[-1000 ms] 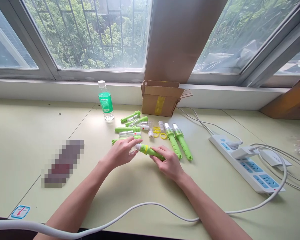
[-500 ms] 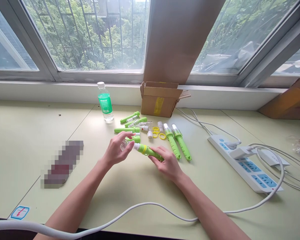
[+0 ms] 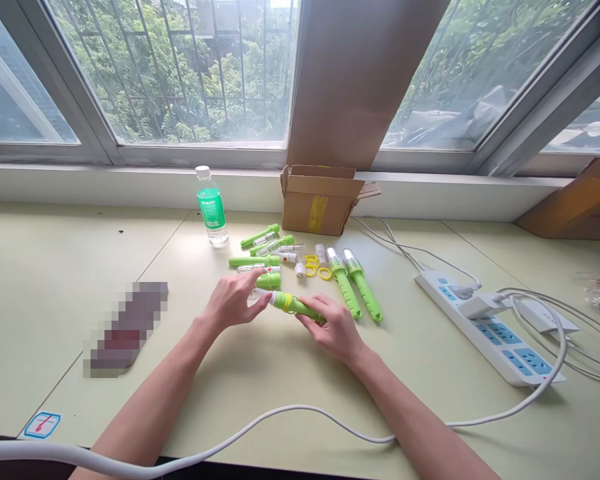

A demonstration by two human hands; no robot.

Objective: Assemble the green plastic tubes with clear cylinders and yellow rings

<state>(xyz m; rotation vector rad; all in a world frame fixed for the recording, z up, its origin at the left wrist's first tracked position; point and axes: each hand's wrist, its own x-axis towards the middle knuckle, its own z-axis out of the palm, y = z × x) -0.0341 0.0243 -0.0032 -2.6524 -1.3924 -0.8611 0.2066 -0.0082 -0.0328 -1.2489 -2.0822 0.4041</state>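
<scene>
My right hand point(image 3: 336, 327) is closed around a bright green light-stick handle point(image 3: 300, 307) with a yellow ring near its front and a white tip pointing left. My left hand point(image 3: 234, 300) pinches a clear plastic cover point(image 3: 255, 294) at that white tip, partly hidden by the fingers. Whether the cover has gone over the tip is hard to make out. Just beyond lie loose green handles point(image 3: 250, 261), clear covers point(image 3: 279, 249) and yellow rings point(image 3: 325, 273). Two light sticks with clear tops point(image 3: 364, 285) lie side by side to the right.
A bottle with a green label point(image 3: 213, 210) and an open cardboard box point(image 3: 320, 203) stand at the back. On the right is a white power strip point(image 3: 495, 333) with plugs and cables. A white cable point(image 3: 280, 413) crosses in front of my forearms. A blurred-out object point(image 3: 127, 327) lies left.
My left hand has turned slightly, and the clear cover has swung toward the line of the handle, at its white tip. My right hand and the handle have hardly moved.
</scene>
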